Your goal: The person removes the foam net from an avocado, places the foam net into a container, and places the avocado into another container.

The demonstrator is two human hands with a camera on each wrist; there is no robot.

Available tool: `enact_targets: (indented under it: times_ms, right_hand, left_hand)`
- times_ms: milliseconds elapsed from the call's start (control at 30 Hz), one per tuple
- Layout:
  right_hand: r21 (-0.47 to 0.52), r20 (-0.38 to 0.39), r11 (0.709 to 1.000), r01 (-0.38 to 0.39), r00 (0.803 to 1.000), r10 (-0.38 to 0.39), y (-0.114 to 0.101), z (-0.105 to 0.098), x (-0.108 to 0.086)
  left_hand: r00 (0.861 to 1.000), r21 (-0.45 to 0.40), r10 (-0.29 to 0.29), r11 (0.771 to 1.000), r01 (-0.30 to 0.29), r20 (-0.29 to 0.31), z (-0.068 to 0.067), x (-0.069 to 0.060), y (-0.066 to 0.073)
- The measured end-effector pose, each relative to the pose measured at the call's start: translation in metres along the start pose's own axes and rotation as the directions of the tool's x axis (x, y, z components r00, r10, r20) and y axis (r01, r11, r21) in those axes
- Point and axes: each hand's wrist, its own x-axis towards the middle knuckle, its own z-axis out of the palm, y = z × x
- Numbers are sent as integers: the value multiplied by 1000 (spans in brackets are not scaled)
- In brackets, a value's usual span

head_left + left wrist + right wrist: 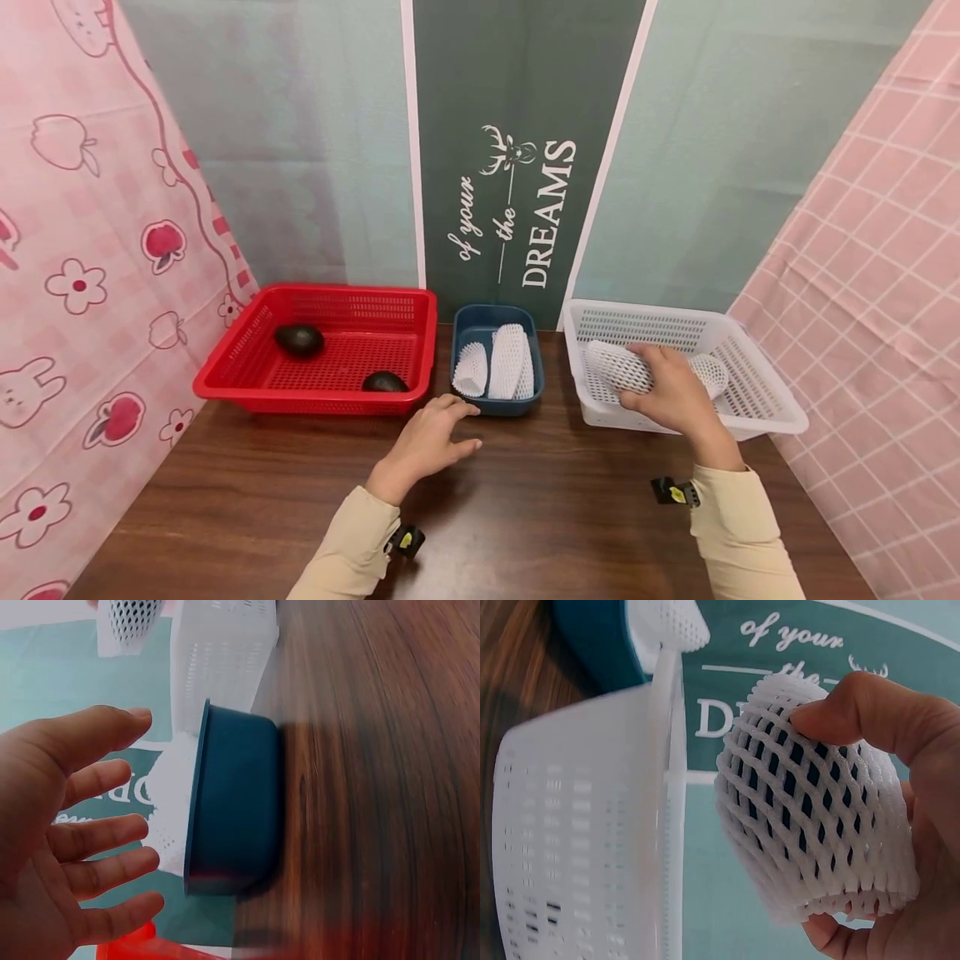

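Observation:
My right hand [675,398] grips a white foam net sleeve [802,802] over the white basket [765,421]; a dark avocado-like shape shows through its mesh in the right wrist view. Another foam-netted piece [708,374] lies in that basket, partly behind the hand. My left hand [427,443], fingers spread and holding nothing, hovers just in front of the small blue bin [236,802]. Inside that bin lie several white foam net sleeves [510,363]. Two bare dark avocados, one toward the back left [298,340] and one near the front right [385,382], lie in the red basket [315,406].
The red basket, blue bin and white basket stand in a row along the back of the brown wooden table [525,517]. Behind them hangs a green curtain [487,83] with white lettering. Pink cloths hang at the left [75,333] and right [892,275].

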Motion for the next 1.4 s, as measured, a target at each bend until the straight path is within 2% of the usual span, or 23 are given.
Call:
enact_targets:
  times_ms: [233,533,733,1133,1400]
  right_hand:
    - [12,21,1000,4,1000,-4,-16,7,1]
    - [10,-2,997,74,997,-74,-33,21,-1]
    - [26,13,996,89,996,-90,-43,30,0]
    - [61,32,989,138,990,-140,-58,41,-2]
    - [74,55,981,177,982,-181,-68,57,-7]
  left_hand:
    - [1000,-9,-17,1000,17,-7,-6,-6,-6]
    - [999,-9,-33,999,33,1,-10,-16,-13]
    - [999,-3,-41,999,41,-26,-14,-22,-19]
    - [997,-2,-70,998,70,-32,-13,-32,-31]
    - [996,0,-88,996,88,-26,-15,-37,-35]
